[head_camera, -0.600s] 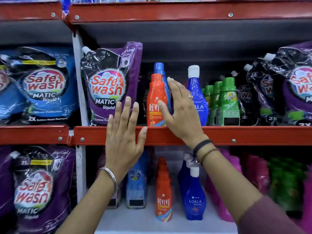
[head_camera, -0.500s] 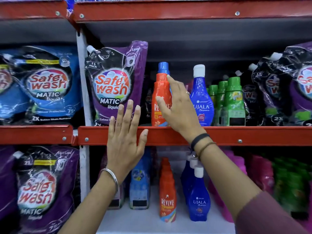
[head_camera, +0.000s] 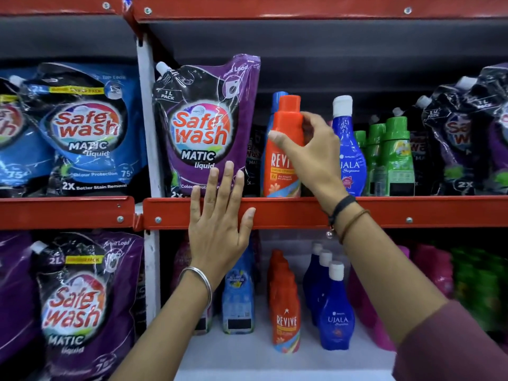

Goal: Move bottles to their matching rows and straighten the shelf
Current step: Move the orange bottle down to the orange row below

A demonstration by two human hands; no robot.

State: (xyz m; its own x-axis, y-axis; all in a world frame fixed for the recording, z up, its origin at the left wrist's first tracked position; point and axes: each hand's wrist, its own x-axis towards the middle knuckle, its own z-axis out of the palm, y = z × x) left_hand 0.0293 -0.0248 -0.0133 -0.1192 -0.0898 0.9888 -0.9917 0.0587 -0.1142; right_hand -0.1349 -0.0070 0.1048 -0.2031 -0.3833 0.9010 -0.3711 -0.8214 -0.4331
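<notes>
An orange Revive bottle (head_camera: 281, 149) stands at the front of the middle shelf. My right hand (head_camera: 310, 158) is wrapped around its neck and upper body, thumb in front and fingers behind. A blue-capped bottle (head_camera: 277, 99) peeks out behind it. Right of it stands a blue Ujala bottle (head_camera: 348, 149) with a white cap, then green bottles (head_camera: 395, 158). My left hand (head_camera: 220, 224) lies flat, fingers spread, against the red shelf edge (head_camera: 384, 213). On the shelf below stand a row of orange Revive bottles (head_camera: 286, 306) and a row of blue Ujala bottles (head_camera: 334, 312).
A purple Safe Wash pouch (head_camera: 206, 125) stands left of the orange bottle, and blue Safe Wash pouches (head_camera: 79, 130) fill the left bay. Dark pouches (head_camera: 464, 138) sit at the far right. A light blue bottle (head_camera: 237, 295), pink bottles (head_camera: 431, 270) and green bottles (head_camera: 478, 284) stand below.
My right hand has gone from resting flat against the bottles to closing around the orange Revive bottle's neck. My left hand has stayed on the shelf edge. The view has shifted slightly.
</notes>
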